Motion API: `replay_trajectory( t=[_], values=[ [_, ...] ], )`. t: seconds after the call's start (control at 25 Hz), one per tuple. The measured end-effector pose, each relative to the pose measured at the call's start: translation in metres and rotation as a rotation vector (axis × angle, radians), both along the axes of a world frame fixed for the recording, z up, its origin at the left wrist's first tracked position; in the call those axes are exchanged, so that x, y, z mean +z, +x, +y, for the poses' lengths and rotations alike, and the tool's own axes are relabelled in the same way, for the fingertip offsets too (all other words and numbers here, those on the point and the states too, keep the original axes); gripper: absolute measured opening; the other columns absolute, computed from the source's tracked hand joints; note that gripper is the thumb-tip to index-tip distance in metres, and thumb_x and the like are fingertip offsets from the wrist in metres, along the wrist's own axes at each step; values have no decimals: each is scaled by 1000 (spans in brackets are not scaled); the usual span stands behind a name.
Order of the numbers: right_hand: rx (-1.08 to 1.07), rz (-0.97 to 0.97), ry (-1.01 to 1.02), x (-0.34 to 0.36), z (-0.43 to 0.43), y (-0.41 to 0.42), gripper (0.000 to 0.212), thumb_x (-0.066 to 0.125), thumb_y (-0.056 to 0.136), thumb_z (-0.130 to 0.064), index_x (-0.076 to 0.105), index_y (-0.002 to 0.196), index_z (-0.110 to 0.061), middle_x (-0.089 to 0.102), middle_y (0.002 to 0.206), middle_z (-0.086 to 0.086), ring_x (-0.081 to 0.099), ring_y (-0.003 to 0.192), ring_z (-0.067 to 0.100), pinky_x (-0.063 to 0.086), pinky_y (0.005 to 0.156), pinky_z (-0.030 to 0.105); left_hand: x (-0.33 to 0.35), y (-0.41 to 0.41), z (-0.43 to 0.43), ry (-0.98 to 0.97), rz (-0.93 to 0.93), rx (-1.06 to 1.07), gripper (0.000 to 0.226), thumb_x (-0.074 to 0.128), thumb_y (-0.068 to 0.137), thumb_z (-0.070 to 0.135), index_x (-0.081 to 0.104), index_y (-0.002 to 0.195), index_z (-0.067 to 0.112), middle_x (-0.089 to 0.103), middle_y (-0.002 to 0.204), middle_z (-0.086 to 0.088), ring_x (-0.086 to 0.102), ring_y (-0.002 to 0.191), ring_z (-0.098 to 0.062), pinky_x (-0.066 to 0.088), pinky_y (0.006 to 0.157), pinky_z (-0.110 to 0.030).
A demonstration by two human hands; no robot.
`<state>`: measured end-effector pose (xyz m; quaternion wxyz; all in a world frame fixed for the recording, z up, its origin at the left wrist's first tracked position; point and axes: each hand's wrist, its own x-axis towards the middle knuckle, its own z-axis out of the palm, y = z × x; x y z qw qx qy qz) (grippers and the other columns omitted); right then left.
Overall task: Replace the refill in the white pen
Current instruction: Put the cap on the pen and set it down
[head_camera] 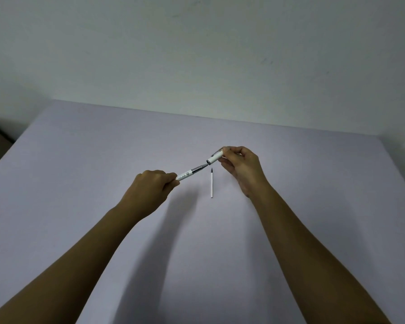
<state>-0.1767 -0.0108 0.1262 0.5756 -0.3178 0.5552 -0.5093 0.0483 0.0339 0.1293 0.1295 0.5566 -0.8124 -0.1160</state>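
My left hand (153, 184) grips the white pen body (189, 174), whose grey metal tip section points up and to the right. My right hand (240, 164) pinches the white pen cap (214, 158) with its silver clip; the cap's open mouth sits right at the pen's tip. Both are held above the table. A thin white refill (211, 184) with a dark tip lies flat on the table between my hands, pointing away from me.
The work surface is a pale lilac table (103, 160) that ends at a white wall (197, 54) behind. A dark gap drops off at the table's far left edge.
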Motion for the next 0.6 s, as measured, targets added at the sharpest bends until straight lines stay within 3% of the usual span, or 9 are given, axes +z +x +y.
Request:
replay_trajectory(
  t=[0.16, 0.6],
  values=[
    [8, 9, 5, 2, 0, -1, 11, 64, 87, -15, 59, 93, -8, 68, 101, 14, 71, 82, 14, 55, 75, 19, 1, 1, 1, -2, -11, 3, 27, 48, 94, 26, 56, 76, 8, 36, 53, 0, 36, 53, -27, 25, 51, -29],
    [117, 36, -74, 5, 10, 16, 11, 65, 86, -13, 55, 80, -14, 71, 84, 3, 71, 74, 8, 56, 75, 20, 3, -8, 0, -15, 26, 7, 28, 47, 94, 25, 55, 75, 6, 46, 56, -10, 39, 54, -30, 29, 52, -32]
  ],
)
